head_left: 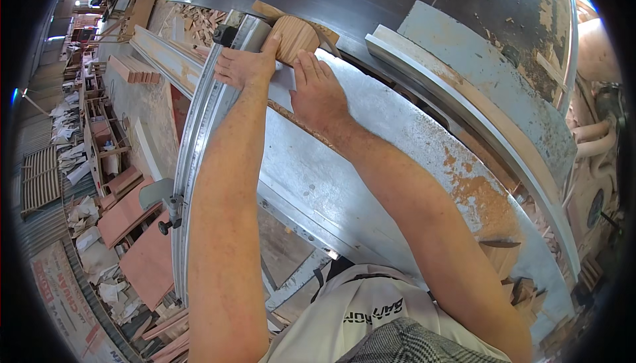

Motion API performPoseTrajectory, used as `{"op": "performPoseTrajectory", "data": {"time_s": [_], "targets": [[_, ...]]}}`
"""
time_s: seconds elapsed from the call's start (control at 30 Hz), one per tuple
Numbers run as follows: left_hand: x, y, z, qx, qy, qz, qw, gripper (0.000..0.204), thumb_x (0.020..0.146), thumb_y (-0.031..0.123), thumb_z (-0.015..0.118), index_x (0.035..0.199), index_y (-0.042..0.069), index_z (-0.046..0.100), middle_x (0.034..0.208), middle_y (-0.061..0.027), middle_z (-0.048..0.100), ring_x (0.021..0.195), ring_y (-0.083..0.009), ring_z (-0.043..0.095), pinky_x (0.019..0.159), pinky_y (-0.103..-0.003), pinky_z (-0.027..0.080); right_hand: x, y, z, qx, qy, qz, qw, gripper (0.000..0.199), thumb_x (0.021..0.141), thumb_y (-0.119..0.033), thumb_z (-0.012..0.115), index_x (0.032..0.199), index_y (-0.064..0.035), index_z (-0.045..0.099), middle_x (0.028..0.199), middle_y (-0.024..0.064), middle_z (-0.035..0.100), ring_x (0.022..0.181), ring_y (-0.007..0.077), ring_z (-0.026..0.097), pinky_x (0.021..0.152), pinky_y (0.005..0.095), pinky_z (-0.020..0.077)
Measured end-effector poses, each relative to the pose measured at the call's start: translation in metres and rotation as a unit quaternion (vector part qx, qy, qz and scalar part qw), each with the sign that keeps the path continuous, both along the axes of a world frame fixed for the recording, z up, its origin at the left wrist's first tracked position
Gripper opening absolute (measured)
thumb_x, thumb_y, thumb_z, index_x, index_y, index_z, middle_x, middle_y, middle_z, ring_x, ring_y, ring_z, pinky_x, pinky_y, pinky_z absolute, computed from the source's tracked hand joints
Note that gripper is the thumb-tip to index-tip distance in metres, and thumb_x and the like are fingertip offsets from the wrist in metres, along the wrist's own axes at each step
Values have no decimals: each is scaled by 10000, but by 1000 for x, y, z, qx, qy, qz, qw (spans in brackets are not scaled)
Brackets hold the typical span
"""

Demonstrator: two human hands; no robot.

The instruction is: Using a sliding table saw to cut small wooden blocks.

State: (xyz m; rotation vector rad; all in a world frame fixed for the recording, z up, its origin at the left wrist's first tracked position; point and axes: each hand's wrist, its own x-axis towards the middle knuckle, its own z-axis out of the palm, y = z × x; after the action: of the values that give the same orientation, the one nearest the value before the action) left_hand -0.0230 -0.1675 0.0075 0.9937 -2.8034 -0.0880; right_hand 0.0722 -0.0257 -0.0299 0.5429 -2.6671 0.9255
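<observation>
Left hand (246,68) unclenched, thumb on wooden block (297,38) ahead; right hand (319,98) unclenched, fingertips at near edge. Likely stiff, fairly light; best held by sides.

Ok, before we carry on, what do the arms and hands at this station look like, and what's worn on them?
Both the left hand and right hand are bare: no gloves, and no rings visible. The left arm and right arm show no sleeve, watch, band or cable.
</observation>
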Motion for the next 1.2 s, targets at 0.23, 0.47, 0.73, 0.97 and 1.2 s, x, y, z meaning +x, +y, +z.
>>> {"op": "performPoseTrajectory", "data": {"time_s": [0.23,0.47,0.73,0.97,1.2], "targets": [[9,2,0,-2,48,-28,998,1408,639,882,710,1510,-118,237,1561,-286,302,1511,-429,188,1260,-553,29,6,5,9,-13,-6,8,1000,696,850,-224,761,1400,108,494,1501,250,456,1415,366,441,1206,426,327],[27,14,5,8,90,-49,995,1317,649,816,763,1473,-93,283,1518,-278,338,1495,-431,203,1253,-571,46,24,23,26,-38,-30,51,998,679,838,-193,776,1389,91,499,1502,244,453,1379,375,471,1175,442,369],[65,35,10,7,148,-124,981,1275,692,708,813,1509,-92,246,1519,-269,346,1484,-429,206,1245,-582,64,47,48,17,-226,-53,-96,968,675,911,-171,729,1467,67,429,1504,237,471,1193,349,624,966,419,540],[133,38,4,38,260,-202,943,809,866,494,758,1457,11,489,1599,-256,298,1518,-495,160,1218,-629,145,68,40,40,-261,-175,-88,945,673,910,-169,720,1471,77,441,1277,241,627,1004,300,691,904,378,554],[196,80,-24,255,279,-252,891,364,949,302,691,1159,9,738,1407,-302,532,1362,-460,474,1142,-504,387,95,62,49,-281,-212,-128,927,739,882,-211,756,1464,115,438,1167,249,676,892,255,703,822,352,568]]}}
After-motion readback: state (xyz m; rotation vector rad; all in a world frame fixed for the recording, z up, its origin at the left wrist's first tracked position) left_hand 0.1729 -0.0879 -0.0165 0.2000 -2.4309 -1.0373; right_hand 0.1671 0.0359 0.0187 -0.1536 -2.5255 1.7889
